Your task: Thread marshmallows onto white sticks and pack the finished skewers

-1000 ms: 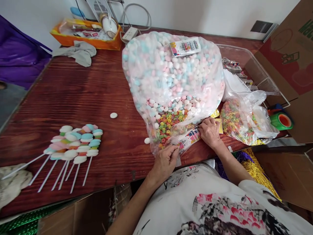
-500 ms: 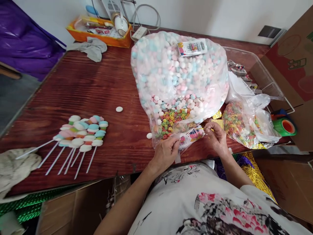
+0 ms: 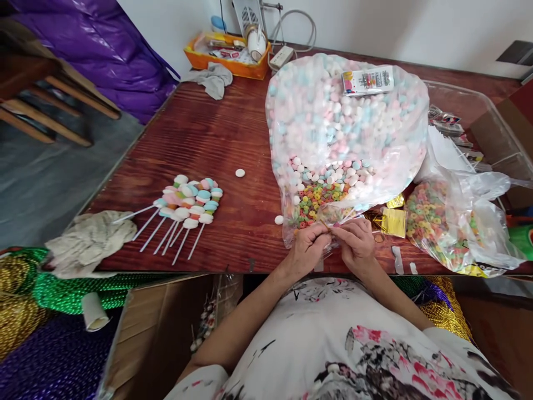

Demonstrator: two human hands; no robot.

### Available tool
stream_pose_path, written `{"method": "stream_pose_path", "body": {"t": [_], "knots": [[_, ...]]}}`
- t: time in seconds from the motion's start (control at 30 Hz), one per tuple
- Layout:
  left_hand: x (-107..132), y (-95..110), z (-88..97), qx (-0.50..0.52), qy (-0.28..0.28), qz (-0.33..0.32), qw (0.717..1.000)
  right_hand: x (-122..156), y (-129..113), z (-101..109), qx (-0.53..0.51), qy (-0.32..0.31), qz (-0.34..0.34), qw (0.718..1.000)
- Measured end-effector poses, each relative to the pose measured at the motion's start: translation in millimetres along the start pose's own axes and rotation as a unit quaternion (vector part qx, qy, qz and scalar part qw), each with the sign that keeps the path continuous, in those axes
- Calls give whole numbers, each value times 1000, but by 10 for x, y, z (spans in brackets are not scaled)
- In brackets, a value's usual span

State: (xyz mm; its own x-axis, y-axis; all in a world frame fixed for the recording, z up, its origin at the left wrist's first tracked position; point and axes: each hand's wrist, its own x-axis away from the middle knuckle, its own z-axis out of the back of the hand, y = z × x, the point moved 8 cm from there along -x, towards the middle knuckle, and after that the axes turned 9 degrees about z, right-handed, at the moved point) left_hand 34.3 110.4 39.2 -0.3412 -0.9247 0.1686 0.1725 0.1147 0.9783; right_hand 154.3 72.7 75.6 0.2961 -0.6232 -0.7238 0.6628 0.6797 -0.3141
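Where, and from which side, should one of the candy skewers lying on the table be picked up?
Pinch a candy skewer by its bare white stick, coming from the table's near edge: the sticks fan toward that edge, while the candy discs overlap at the far end.

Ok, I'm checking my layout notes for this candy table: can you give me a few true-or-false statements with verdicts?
1. The left hand and right hand meet at the near edge of the big bag. True.
2. The candy sticks lie right of the big bag. False: they lie left of it.
3. A smaller bag of coloured rings lies right of the big bag. True.
4. The orange tray stands at the near edge of the table. False: it stands at the far edge, by the wall.
5. A printed packet lies on top of the big bag. True.
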Motion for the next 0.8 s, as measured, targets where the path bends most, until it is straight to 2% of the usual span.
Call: {"method": "stream_pose_path", "body": {"t": [0.1, 0.2, 0.27, 0.33, 0.43, 0.53, 0.6, 0.67, 0.73, 0.77, 0.8], "knots": [[35, -2, 37, 5, -9, -12, 1000, -26, 32, -47, -49, -14, -17, 999], [44, -6, 86, -16, 9, -43, 999, -26, 32, -91, -95, -19, -38, 995], [46, -13, 127, -16, 28, -54, 998, 14, 69, -79, -120, 10, -84, 989], [52, -9, 163, 2, 44, -61, 997, 93, 144, -64, -146, 49, -162, 975], [75, 53, 187, 13, 56, -84, 995, 211, 224, -192, -239, 39, -279, 929], [113, 178, 189, -23, 65, -130, 989, 277, 263, -393, -378, 13, -365, 850], [135, 264, 190, -61, 66, -155, 984, 290, 309, -490, -444, 1, -399, 802], [135, 309, 180, -91, 44, -154, 983, 278, 318, -598, -503, -59, -406, 761], [119, 288, 155, -90, -13, -117, 989, 246, 262, -667, -545, -154, -376, 733], [114, 247, 131, -75, -56, -83, 992, 219, 212, -665, -545, -207, -342, 737], [117, 185, 100, -54, -105, -39, 992, 178, 158, -631, -523, -255, -292, 759]]}}
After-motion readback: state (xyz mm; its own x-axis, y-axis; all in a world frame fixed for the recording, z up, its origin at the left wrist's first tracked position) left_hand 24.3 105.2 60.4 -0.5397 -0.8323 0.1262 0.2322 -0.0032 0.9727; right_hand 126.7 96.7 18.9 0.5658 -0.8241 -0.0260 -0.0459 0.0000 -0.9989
